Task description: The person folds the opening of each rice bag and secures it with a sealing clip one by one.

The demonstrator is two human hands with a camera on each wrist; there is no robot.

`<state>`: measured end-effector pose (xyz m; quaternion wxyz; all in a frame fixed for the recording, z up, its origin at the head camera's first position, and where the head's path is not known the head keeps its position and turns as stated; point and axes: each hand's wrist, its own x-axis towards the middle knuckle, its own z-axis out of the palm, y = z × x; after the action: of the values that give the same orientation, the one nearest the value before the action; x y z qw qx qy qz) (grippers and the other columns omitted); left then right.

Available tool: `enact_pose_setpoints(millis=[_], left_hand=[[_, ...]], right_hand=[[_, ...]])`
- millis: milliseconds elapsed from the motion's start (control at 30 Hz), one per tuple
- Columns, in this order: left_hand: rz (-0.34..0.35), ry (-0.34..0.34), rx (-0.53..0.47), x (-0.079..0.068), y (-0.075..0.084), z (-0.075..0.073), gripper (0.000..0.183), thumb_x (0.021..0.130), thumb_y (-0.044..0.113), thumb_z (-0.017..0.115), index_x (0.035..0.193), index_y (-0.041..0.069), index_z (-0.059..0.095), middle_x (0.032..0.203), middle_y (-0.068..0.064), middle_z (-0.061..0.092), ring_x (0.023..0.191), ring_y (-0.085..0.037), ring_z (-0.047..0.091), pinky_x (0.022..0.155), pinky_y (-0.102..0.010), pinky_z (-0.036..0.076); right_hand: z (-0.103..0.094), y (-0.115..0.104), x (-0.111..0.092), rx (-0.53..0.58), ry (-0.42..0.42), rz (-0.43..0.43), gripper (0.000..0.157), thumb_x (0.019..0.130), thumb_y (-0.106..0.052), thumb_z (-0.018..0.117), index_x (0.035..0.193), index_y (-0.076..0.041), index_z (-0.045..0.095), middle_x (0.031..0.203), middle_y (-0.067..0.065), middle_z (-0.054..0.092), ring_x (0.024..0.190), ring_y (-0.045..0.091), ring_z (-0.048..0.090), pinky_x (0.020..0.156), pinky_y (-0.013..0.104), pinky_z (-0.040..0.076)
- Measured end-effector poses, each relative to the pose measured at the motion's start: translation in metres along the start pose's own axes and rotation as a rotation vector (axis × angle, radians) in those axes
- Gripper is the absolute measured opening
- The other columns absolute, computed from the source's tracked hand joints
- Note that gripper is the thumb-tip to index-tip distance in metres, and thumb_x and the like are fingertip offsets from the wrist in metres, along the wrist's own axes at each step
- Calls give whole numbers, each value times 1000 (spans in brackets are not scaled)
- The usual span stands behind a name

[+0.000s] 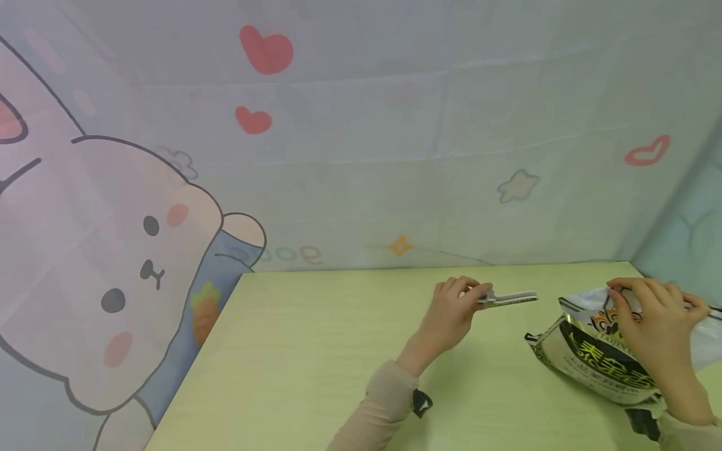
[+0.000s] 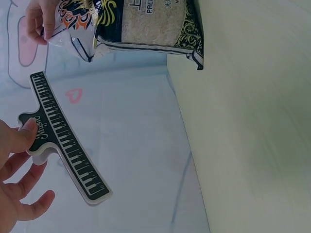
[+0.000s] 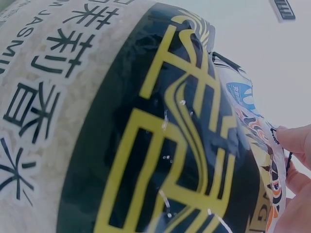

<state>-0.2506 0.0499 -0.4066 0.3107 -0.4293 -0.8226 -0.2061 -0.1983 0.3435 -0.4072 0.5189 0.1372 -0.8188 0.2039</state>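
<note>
A long clip (image 2: 73,145) printed with piano keys is in my left hand (image 1: 451,316), thumb on its dark tab marked "Music" and fingers at the back. In the head view the clip (image 1: 514,299) points right, held above the table, apart from the bag. At the right, a rice bag (image 1: 595,366) with a black-and-gold label leans tilted. My right hand (image 1: 657,319) pinches the bag's whitish upper end between thumb and fingers. The right wrist view shows the label and grains (image 3: 43,121) close up, with the thumb (image 3: 294,138) at the bag's edge.
A pale yellow-green table (image 1: 293,351) lies under both hands. Behind it hangs a cloth backdrop (image 1: 361,156) with a rabbit and hearts, reaching down to the table's back edge. Black straps (image 1: 421,402) hang at both wrists.
</note>
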Motion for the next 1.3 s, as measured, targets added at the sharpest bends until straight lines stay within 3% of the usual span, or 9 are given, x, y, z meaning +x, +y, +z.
enact_pose_setpoints(millis=[167,833,1067,1300], left_hand=[[-29,0,-50,5,1,4,27,97,11,69,123,10,69,111,-6,67,95,-21,63,85,-28,45],[-105,-9,-126,26,10,21,22,98,6,65,120,8,69,111,-7,68,96,-23,65,83,-26,47],[-129,-29,-122,30,10,28,28,98,10,66,126,6,68,109,-7,68,91,-20,64,85,-22,48],[-161,-47,-165,34,10,36,24,97,9,67,121,5,71,110,-8,69,94,-20,65,87,-21,49]], right_hand=[[0,-2,0,14,-2,8,71,108,-52,37,96,13,63,89,34,59,74,47,38,99,45,3],[-1,1,-2,14,-8,-2,72,107,-55,38,98,12,63,91,34,59,77,50,40,101,48,6],[-2,1,-1,16,-24,10,72,107,-55,37,99,11,63,92,34,60,78,50,41,93,63,10],[-2,2,-2,16,-17,8,72,107,-55,37,98,11,63,92,34,59,79,51,41,91,64,9]])
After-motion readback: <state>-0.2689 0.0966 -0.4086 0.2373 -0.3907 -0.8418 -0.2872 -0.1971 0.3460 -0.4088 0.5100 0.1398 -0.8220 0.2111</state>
